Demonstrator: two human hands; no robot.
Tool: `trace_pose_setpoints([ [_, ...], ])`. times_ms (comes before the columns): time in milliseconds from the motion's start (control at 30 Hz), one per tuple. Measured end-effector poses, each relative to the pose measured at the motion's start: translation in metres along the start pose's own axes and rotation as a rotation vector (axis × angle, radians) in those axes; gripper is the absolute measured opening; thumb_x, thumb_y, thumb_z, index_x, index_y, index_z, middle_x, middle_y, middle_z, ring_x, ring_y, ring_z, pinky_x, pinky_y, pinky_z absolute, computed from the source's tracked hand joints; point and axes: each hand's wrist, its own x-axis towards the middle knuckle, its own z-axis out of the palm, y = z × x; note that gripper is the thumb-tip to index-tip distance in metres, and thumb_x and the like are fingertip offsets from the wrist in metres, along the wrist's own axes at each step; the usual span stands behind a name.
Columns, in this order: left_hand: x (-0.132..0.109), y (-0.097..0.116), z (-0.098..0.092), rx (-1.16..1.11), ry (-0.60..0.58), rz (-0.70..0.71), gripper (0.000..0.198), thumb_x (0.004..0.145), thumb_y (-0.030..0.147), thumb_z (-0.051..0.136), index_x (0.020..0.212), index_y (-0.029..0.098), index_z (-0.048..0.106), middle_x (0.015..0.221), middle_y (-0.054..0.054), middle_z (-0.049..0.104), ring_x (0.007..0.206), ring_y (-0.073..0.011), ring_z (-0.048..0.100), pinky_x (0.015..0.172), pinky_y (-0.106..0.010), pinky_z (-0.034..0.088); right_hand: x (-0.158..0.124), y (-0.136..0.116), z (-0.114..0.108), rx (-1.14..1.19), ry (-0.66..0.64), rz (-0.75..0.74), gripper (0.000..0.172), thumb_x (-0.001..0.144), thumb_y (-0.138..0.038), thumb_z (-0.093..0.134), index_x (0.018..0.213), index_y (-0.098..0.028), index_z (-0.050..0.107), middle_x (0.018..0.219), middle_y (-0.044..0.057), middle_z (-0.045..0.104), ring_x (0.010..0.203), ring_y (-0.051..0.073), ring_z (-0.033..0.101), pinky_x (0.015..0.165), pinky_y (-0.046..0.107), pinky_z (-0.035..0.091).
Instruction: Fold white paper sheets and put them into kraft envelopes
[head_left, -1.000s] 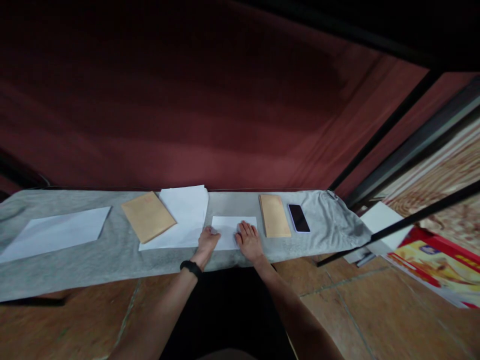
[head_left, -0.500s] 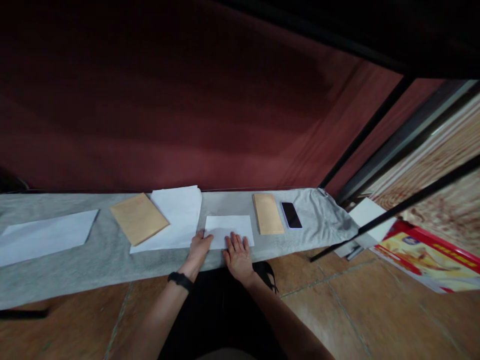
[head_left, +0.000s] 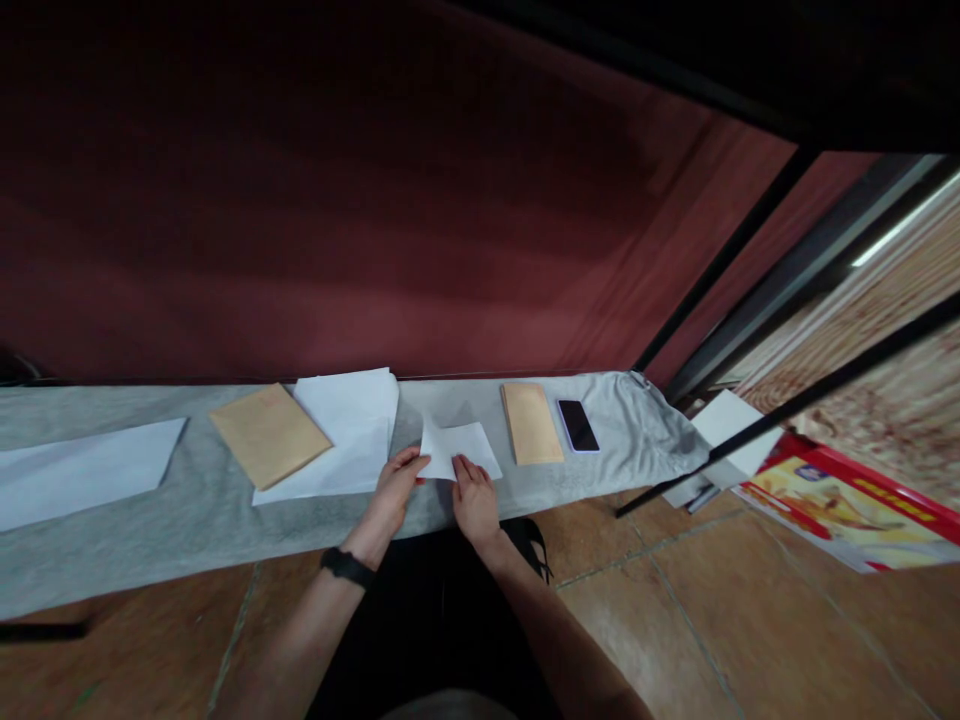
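Note:
A small folded white sheet (head_left: 459,445) is lifted at its near edge off the grey cloth (head_left: 187,505). My left hand (head_left: 391,490), with a black band at the wrist, pinches the sheet's left near corner. Beside it, my right hand (head_left: 474,496) grips the near edge, fingers closed on the paper. The sheet's left part stands up, tilted away from me.
On the cloth lie a white sheet pile (head_left: 341,430) with a brown envelope (head_left: 268,434) on it, a long white paper (head_left: 75,470) at the left, another brown envelope (head_left: 530,422) and a dark phone (head_left: 577,425). A red printed box (head_left: 847,500) lies on the tiled floor right.
My hands went from lying flat on the white sheet to gripping its near edge. The sheet has risen off the cloth and turned askew.

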Motion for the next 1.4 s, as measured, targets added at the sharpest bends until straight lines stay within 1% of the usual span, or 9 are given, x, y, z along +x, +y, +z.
trace_pose_setpoints([
  [67,-0.002,0.005,-0.001,-0.177,-0.04,-0.061,0.045,0.067,0.048,0.079,0.101,0.019,0.071,0.103,-0.008,0.074,0.092,-0.0229,0.069,0.067,-0.029,0.054,0.011,-0.008,-0.01,0.287,0.055,0.109,0.043,0.099,-0.023,0.041,0.138,-0.019,0.059,0.134,0.011,0.068,0.122,0.023,0.064,0.11,0.041,0.046],
  [167,-0.009,0.002,-0.002,-0.288,0.034,-0.176,0.04,0.081,0.047,0.072,0.112,0.023,0.066,0.114,-0.008,0.072,0.099,-0.0209,0.069,0.07,-0.028,0.056,0.026,-0.026,-0.025,0.836,0.182,0.255,0.037,0.1,-0.041,0.045,0.122,-0.02,0.066,0.12,0.007,0.074,0.111,0.022,0.069,0.102,0.039,0.052],
  [267,-0.019,-0.01,0.001,-0.296,-0.041,-0.277,0.038,0.079,0.037,0.076,0.112,0.022,0.065,0.111,-0.008,0.073,0.092,-0.0199,0.071,0.07,-0.028,0.057,0.033,-0.043,-0.035,1.32,0.212,0.346,0.037,0.093,-0.05,0.058,0.112,-0.02,0.066,0.111,0.006,0.076,0.1,0.022,0.072,0.091,0.037,0.058],
  [367,-0.024,-0.022,0.004,-0.35,-0.161,-0.263,0.046,0.071,0.028,0.081,0.113,0.02,0.065,0.106,-0.009,0.075,0.088,-0.0211,0.073,0.075,-0.032,0.058,0.031,-0.046,-0.037,1.526,0.241,0.421,0.035,0.085,-0.048,0.068,0.107,-0.021,0.065,0.109,0.005,0.076,0.097,0.021,0.072,0.086,0.034,0.059],
  [533,-0.006,-0.033,-0.006,-0.126,-0.057,-0.032,0.062,0.061,0.02,0.081,0.12,0.016,0.064,0.095,-0.006,0.077,0.082,-0.0218,0.072,0.072,-0.03,0.055,0.012,-0.021,-0.028,1.515,0.214,0.593,0.024,0.076,-0.035,0.075,0.093,-0.022,0.064,0.096,0.003,0.076,0.087,0.02,0.073,0.08,0.033,0.06],
  [700,0.021,-0.036,-0.016,0.272,-0.03,0.11,0.068,0.069,0.016,0.068,0.136,0.015,0.054,0.088,-0.004,0.075,0.079,-0.023,0.071,0.074,-0.033,0.055,-0.008,0.009,-0.021,1.478,0.198,0.707,0.023,0.071,-0.03,0.079,0.079,-0.022,0.059,0.078,-0.001,0.071,0.069,0.017,0.071,0.072,0.032,0.06],
  [867,0.025,-0.035,-0.014,0.65,0.014,0.211,0.069,0.076,0.017,0.062,0.143,0.016,0.051,0.086,-0.005,0.074,0.08,-0.0259,0.071,0.081,-0.037,0.054,-0.017,0.03,-0.021,1.424,0.169,0.746,0.024,0.075,-0.037,0.076,0.081,-0.022,0.059,0.077,0.002,0.071,0.073,0.02,0.073,0.073,0.035,0.06],
  [1200,0.015,-0.029,-0.009,0.635,0.065,0.176,0.073,0.077,0.017,0.065,0.148,0.02,0.049,0.11,-0.012,0.074,0.104,-0.0319,0.07,0.097,-0.037,0.05,-0.03,0.044,-0.028,1.238,0.066,0.732,0.034,0.077,-0.049,0.073,0.09,-0.019,0.064,0.094,0.014,0.078,0.077,0.025,0.074,0.072,0.042,0.06],
  [1400,0.012,-0.037,-0.011,0.783,0.033,0.355,0.077,0.083,0.017,0.058,0.157,0.02,0.034,0.126,-0.015,0.066,0.112,-0.0309,0.066,0.103,-0.039,0.048,-0.035,0.04,-0.032,1.068,-0.037,0.725,0.035,0.074,-0.052,0.071,0.086,-0.02,0.065,0.078,0.006,0.076,0.063,0.019,0.067,0.063,0.034,0.056],
])
